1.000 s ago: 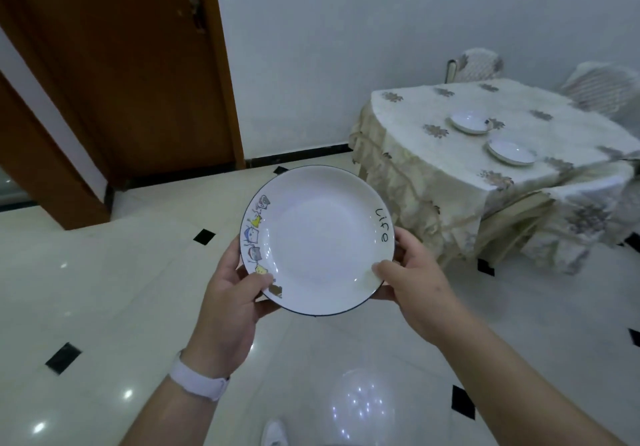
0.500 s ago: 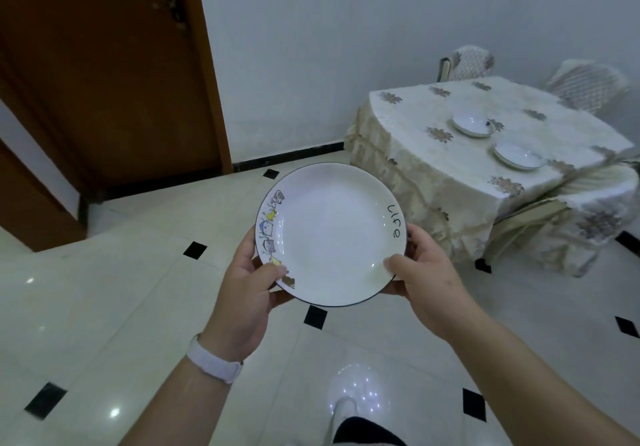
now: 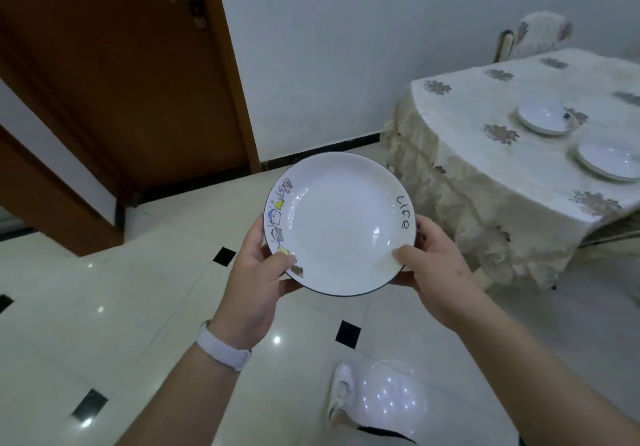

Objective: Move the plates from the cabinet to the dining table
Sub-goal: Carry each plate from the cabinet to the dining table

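- I hold the white plate (image 3: 341, 226) out in front of me with both hands, over open tiled floor (image 3: 104, 307).
- My left hand (image 3: 254, 284) is closed on its left rim, thumb on top beside the cartoon figures; my right hand (image 3: 438, 272) is closed on the right rim below the word "Life".
- The dining table (image 3: 485, 168) stands ahead to my right, its draped edge near the plate's far side, with bare floor between.
- Two plates (image 3: 545, 118) (image 3: 609, 160) already lie on it.
- Since half a second ago the table sits farther right in my view, and my white shoe (image 3: 341, 393) has stepped forward.
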